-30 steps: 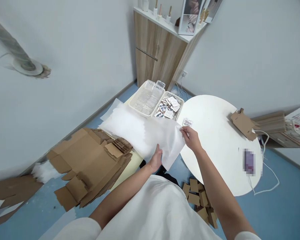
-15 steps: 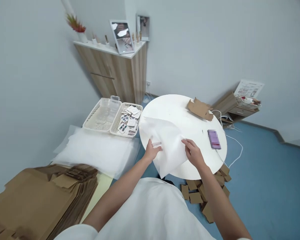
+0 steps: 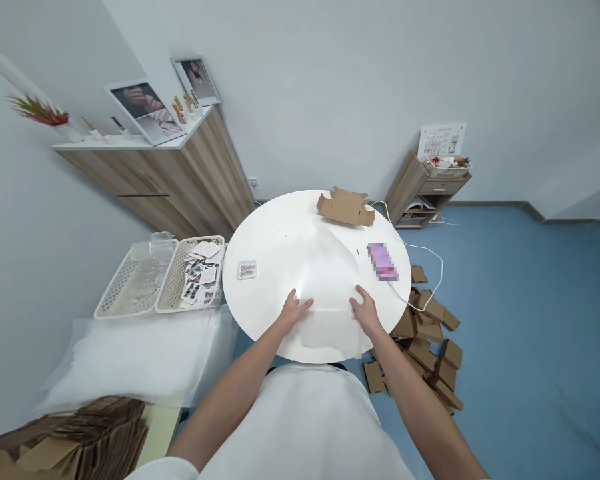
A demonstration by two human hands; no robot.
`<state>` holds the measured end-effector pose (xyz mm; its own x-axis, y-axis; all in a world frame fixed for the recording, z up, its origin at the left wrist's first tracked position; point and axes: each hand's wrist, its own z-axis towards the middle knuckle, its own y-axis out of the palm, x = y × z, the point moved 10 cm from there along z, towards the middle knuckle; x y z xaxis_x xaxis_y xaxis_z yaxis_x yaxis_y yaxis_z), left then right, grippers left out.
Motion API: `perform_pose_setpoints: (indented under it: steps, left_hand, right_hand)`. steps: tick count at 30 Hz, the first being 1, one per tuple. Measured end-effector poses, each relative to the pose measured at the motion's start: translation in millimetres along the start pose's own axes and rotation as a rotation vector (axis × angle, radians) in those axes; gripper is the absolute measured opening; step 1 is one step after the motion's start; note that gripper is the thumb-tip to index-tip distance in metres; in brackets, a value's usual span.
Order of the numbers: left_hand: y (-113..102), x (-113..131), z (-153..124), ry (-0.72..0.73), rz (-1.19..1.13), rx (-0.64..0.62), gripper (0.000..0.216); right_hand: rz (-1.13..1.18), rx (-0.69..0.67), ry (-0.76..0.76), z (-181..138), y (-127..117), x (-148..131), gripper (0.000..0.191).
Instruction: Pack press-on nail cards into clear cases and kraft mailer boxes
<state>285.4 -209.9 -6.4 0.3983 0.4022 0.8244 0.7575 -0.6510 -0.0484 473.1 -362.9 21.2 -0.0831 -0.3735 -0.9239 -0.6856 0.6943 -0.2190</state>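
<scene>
A thin translucent white sheet point(image 3: 330, 270) lies across the white round table point(image 3: 255, 307), with a crease or edge across its nearer part. My left hand point(image 3: 293, 313) is at the sheet's left side, thumb stretched inward and apart from the fingers. At the right side, my right hand point(image 3: 366, 313) touches the sheet with thumb and fingers spread. A small clear case with rows of little items point(image 3: 247, 269) sits on the table's left. Beyond the sheet is an unfolded brown cardboard box point(image 3: 347, 207). A pixelated purple object point(image 3: 383, 261) lies on the right.
White baskets stand left of the table, one with clear plastic cases point(image 3: 140, 273), one with printed cards point(image 3: 200, 273). Nearer are a stack of white sheets point(image 3: 135, 353) and flat cardboard point(image 3: 90, 433). Small brown boxes point(image 3: 430, 347) and a white cable point(image 3: 441, 273) are at right.
The crumpled sheet, held up between my hands before, now lies spread on the table. My fingers have spread apart. The view has turned right, and the small clear case now shows.
</scene>
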Motion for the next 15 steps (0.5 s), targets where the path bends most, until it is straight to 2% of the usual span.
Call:
perform_pose_setpoints:
  steps: [4, 7, 9, 12, 15]
  left_hand:
    - [-14.3, -16.5, -6.0, 0.06, 0.228, 0.121, 0.087]
    - [-19.9, -14.1, -6.8, 0.124, 0.478, 0.209, 0.078]
    - [-19.9, -5.3, -11.2, 0.221, 0.643, 0.273, 0.071]
    - [-6.2, 8.7, -28.8, 0.453, 0.955, 0.328, 0.062]
    - [21.3, -1.2, -44.4, 0.603, 1.234, 0.207, 0.056]
  right_hand:
    - [-0.168, -0.047, -0.047, 23.6, 12.6, 18.7, 0.057]
    - [-0.367, -0.03, -0.12, 31.8, 23.2, 21.9, 0.054]
    - [-0.506, 0.012, -0.156, 30.0, 26.8, 20.1, 0.056]
    - [-0.703, 0.088, -0.212, 16.6, 28.6, 14.0, 0.061]
    - [-0.903, 0.012, -0.301, 1.4, 44.5, 13.1, 0.057]
